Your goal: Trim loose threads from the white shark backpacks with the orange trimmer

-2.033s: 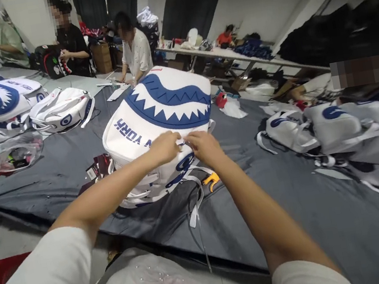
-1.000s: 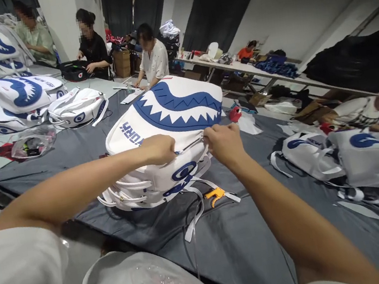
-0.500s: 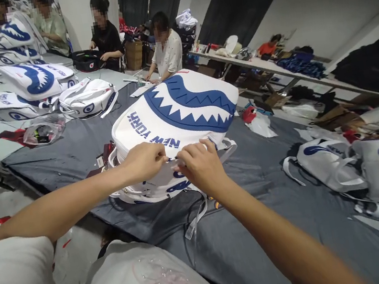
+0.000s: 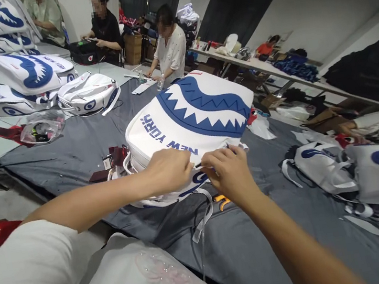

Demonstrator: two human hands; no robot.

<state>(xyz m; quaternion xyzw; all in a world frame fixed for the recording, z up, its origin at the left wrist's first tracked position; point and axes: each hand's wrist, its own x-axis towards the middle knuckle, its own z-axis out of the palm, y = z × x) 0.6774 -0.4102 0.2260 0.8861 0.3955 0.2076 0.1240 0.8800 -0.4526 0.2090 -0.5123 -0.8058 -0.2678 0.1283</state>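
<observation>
White shark-mouth backpack [image 4: 189, 118] is lying on grey worktop [image 4: 297, 221]. Left hand [image 4: 170, 169] and right hand [image 4: 229, 174] are pinching its near edge, backpack extending toward 12 o'clock.

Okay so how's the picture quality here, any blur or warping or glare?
Head view: the white backpack and both hands, left hand and right hand, are fairly sharp; the bags at the right edge smear with blur; wide-angle warping tilts the table and walls; lighting is soft, without harsh glare.
</observation>
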